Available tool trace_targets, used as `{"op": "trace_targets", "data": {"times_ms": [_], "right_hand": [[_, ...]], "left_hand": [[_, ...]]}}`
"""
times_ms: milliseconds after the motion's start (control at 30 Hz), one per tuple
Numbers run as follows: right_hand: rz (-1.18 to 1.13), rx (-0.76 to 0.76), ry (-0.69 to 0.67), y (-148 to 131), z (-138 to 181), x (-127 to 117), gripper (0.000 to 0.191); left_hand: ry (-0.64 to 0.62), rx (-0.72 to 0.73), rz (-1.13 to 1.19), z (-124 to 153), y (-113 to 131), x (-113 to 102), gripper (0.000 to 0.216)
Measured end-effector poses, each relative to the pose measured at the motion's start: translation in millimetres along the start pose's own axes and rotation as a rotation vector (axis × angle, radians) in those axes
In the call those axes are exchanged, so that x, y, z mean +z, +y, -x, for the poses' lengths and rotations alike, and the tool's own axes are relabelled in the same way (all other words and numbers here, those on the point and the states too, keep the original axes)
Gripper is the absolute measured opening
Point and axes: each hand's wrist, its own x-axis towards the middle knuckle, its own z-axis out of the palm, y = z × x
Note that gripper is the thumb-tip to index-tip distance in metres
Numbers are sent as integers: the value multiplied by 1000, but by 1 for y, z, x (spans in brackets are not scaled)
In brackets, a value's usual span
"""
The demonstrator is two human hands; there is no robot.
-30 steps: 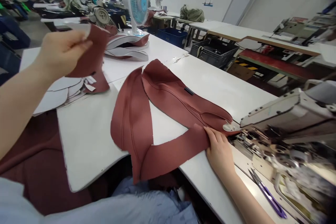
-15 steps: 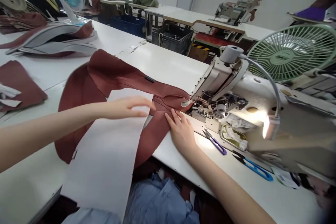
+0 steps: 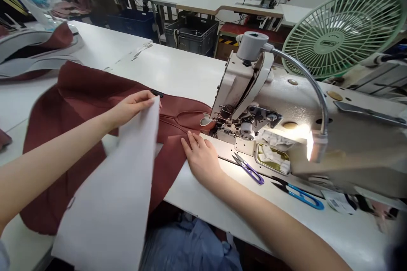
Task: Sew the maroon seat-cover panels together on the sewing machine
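Observation:
My left hand (image 3: 136, 105) pinches the upper edge of a white panel (image 3: 108, 194), whose lower end hangs past the table edge toward my lap. Beneath it spreads a dark red sewn piece (image 3: 79, 80) with seams and a small black tab near its upper edge. Its right end reaches the needle area of the sewing machine (image 3: 241, 123). My right hand (image 3: 202, 156) rests with fingers stretched out on the red piece, just left of the machine bed; it holds nothing. Part of the red piece is hidden under the white panel.
Purple-handled thread snips (image 3: 251, 169) and blue-handled snips (image 3: 300, 194) lie right of my right hand. A small tray of white scraps (image 3: 273, 159) sits by the machine. A lit lamp (image 3: 318, 144) hangs over the bed. A green fan (image 3: 330, 42) stands behind; more panels (image 3: 38, 65) lie left.
My left hand has gone from hovering over the white panel to gripping its upper edge, which is now lifted. My right hand stays on the red piece. The view has shifted right.

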Motion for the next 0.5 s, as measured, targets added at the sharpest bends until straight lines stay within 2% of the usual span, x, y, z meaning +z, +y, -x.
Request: {"op": "trace_targets", "data": {"times_ms": [67,100,167,200,267,333,400,500], "right_hand": [[-24,6,-13,3,-9,2,40],[-37,10,-16,4,-13,3,39],[-60,20,-35,5,-19,4,33],[-69,25,-47,4,-20,4,30],[-77,37,-64,3,-20,2,24],[-77,45,-63,3,-18,0,21],[-78,42,-61,3,-17,-2,19],[-73,25,-67,4,-18,-3,21]], "left_hand": [[-111,5,148,-7,19,15,34],[-195,19,125,-12,27,28,34],[-341,81,-96,-22,36,60,31],[-361,131,-245,-26,38,76,29],[-268,218,-507,-33,35,104,28],[-134,276,-659,-35,27,120,29],[-49,300,-659,-33,17,124,26],[19,276,-464,-31,7,119,18]]}}
